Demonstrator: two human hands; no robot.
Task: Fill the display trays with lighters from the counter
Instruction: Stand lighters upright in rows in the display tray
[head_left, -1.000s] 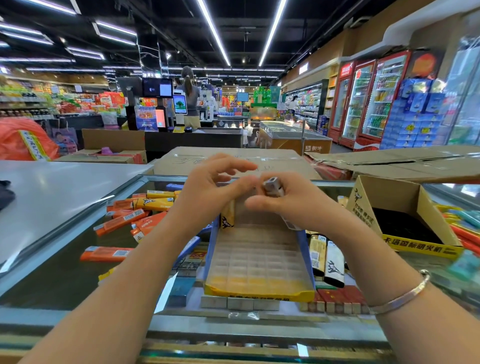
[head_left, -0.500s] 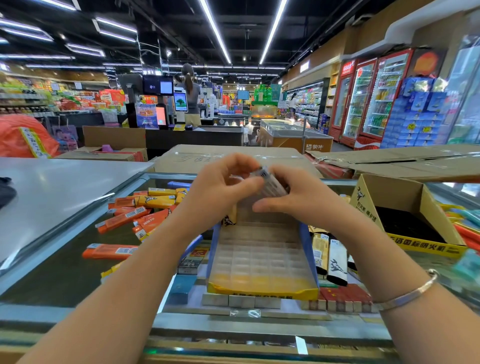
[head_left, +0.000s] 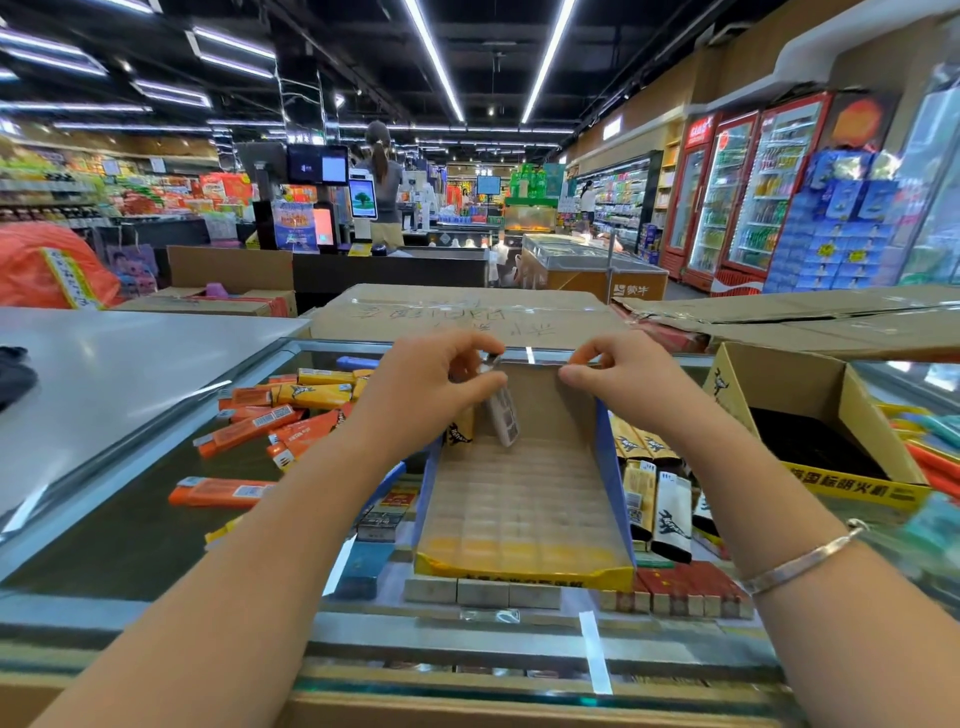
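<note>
Barely started: the display tray (head_left: 524, 499) has one yellow lighter (head_left: 460, 431) in its back-left corner. Left hand (head_left: 421, 395) pinches a grey lighter (head_left: 503, 413) beside it, right hand (head_left: 618, 379) grips the tray's back edge. Orange lighters (head_left: 260, 426) litter the tabletop's (head_left: 104, 535) left side.

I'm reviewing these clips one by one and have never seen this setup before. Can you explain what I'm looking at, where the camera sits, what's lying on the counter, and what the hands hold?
There is no machine here. A person wears one wide-angle camera on the head, looking forward and down, so both forearms reach into view from below.

They stand at a glass counter in a supermarket. In the middle lies a display tray with rows of small compartments, nearly all unfilled. Orange and yellow lighters lie loose to the left; more lighters lie to the right, beside an open cardboard box.

The left hand pinches a grey lighter, tilted, at the tray's far end, beside a yellow lighter already standing there. The right hand pinches the tray's back edge; whether it also holds something small cannot be told.
</note>
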